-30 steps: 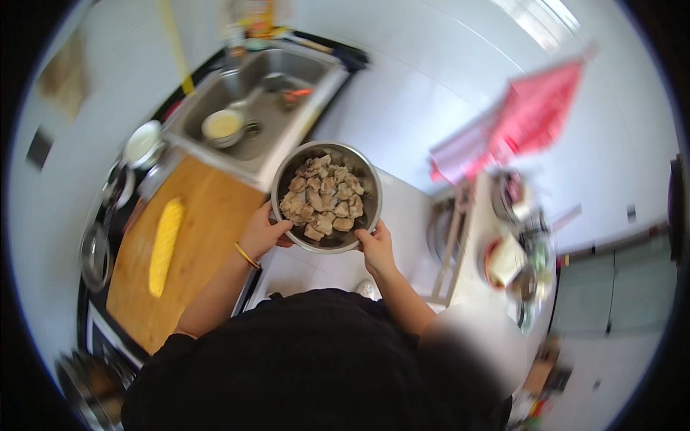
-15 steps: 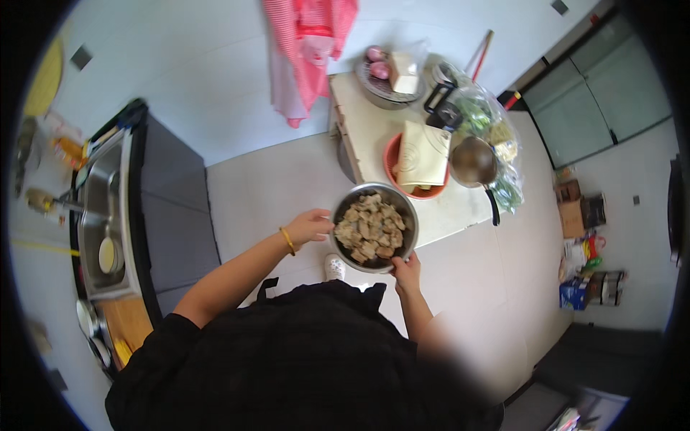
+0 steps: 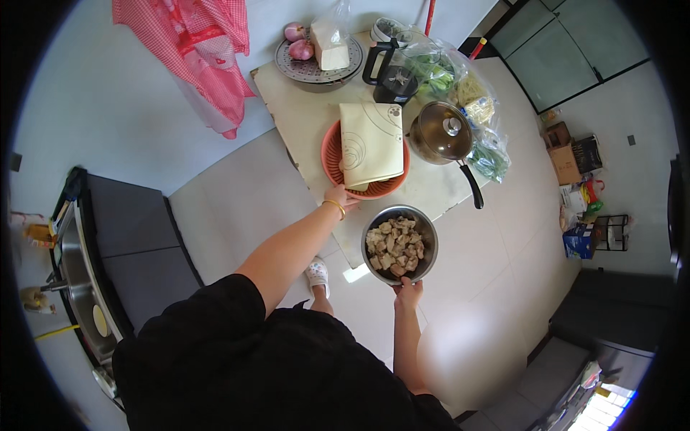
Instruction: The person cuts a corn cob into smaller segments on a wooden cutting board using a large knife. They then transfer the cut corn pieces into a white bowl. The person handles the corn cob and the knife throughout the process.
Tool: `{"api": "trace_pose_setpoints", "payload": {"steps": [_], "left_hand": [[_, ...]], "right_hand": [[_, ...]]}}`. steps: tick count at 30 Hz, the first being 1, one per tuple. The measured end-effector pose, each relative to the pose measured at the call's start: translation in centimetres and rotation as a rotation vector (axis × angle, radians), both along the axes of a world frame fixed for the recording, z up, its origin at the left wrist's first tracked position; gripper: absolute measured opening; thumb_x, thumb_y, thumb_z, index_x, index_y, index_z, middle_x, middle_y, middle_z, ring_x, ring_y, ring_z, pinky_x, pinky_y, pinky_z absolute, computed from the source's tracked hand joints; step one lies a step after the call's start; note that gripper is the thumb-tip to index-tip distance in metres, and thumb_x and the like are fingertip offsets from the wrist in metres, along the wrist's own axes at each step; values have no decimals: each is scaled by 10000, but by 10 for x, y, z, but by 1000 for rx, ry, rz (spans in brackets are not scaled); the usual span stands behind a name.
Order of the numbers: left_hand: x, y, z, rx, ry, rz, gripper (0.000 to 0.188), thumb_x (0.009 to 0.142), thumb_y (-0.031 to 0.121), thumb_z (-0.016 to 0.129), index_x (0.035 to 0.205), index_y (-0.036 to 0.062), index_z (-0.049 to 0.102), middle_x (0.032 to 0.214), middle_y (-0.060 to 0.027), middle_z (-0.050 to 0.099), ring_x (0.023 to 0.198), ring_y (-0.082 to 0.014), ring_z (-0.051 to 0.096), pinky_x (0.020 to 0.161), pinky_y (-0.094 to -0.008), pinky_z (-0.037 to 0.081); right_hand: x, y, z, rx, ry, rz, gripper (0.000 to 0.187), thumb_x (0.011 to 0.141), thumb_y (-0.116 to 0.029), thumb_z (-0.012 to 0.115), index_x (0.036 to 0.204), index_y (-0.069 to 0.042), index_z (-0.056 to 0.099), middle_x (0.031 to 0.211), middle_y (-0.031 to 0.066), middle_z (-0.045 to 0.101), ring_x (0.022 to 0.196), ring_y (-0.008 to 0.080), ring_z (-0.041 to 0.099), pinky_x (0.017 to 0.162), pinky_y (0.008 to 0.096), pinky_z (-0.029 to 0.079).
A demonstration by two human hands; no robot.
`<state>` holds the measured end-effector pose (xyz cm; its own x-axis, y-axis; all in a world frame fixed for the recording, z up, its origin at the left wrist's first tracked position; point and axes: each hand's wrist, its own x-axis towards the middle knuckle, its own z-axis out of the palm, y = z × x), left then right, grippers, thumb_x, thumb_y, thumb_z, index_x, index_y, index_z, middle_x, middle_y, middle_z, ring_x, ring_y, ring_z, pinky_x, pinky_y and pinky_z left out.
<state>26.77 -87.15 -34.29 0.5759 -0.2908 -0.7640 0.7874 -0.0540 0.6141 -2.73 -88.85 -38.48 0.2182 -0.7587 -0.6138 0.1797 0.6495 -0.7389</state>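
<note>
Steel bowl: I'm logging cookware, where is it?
In the head view, the steel bowl is right of centre, below and right of the orange basket, its near rim in the right hand.

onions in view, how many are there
2. One onion sits at the upper left of the round metal rack; the other lies just below it, left of the plastic bag. More could be hidden behind the bag.

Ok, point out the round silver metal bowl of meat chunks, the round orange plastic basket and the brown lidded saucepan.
Round silver metal bowl (image 3: pixel 430 244), head view: inner right wall.
Round orange plastic basket (image 3: pixel 332 154), head view: inner left wall.
Brown lidded saucepan (image 3: pixel 433 132), head view: lid's left side.
</note>
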Motion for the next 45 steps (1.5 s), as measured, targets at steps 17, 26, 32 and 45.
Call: {"api": "trace_pose_setpoints", "payload": {"steps": [17, 26, 32, 45], "left_hand": [[111, 78, 25, -249, -402, -21, 210, 843, 192, 522, 1009, 63, 531, 847, -33, 604, 744, -132, 603, 566, -244, 452], [-31, 351, 176, -104, -355, 149, 399, 852, 258, 579, 1164, 29, 480, 1043, -97, 597, 937, -174, 594, 798, -288, 479], [-191, 567, 283, 302, -700, 653, 334, 834, 233, 597, 1091, 25, 545, 949, -60, 627, 830, -116, 591, 741, -251, 473], [-492, 826, 372, 1600, -481, 1061, 484, 722, 220, 653, 1148, 53, 495, 1169, -171, 485, 1103, -333, 441, 910, -411, 378]], "right_hand": [[100, -55, -57, 197, -308, 103, 624, 802, 125, 469, 1316, -108, 200, 1252, 180, 373, 985, 347, 532, 723, 498, 542], [143, -48, -135, 355, 135, 411, 655, 789, -562, 541, 1230, -106, 376, 1059, 125, 501, 792, 252, 541, 592, 338, 421], [279, 146, 88, 282, 191, 1146, 425, 821, -465, 529, 1053, -121, 438, 979, 108, 510, 804, 254, 524, 610, 371, 440], [87, 753, 370, -226, -394, 2443, 179, 840, -204, 597, 957, -72, 566, 842, 38, 614, 748, 121, 578, 619, 250, 438]]}}
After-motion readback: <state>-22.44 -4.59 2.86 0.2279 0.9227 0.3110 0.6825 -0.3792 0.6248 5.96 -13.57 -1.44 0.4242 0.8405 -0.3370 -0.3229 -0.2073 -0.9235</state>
